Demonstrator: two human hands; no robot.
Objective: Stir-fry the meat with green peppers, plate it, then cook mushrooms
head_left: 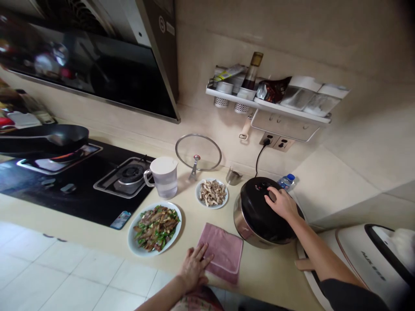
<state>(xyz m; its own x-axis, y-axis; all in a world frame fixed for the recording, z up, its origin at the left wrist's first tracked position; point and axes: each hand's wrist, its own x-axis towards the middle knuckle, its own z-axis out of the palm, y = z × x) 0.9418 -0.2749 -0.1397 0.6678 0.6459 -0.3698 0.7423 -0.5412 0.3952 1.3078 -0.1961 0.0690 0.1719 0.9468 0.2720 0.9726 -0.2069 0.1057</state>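
My left hand lies with fingers spread at the counter's front edge, its fingertips on the left side of a folded pink cloth. At the right, my right hand grips the knob on top of a black lid. That lid sits on an electric cooker with a shiny steel side. Left of the cloth is a plate of stir-fried meat and green peppers. Behind the cloth stands a smaller plate of sliced mushrooms.
A water jug stands beside the gas stove, which holds a wok. A glass lid leans on the wall. A small metal cup and water bottle flank the cooker; a white appliance is at right.
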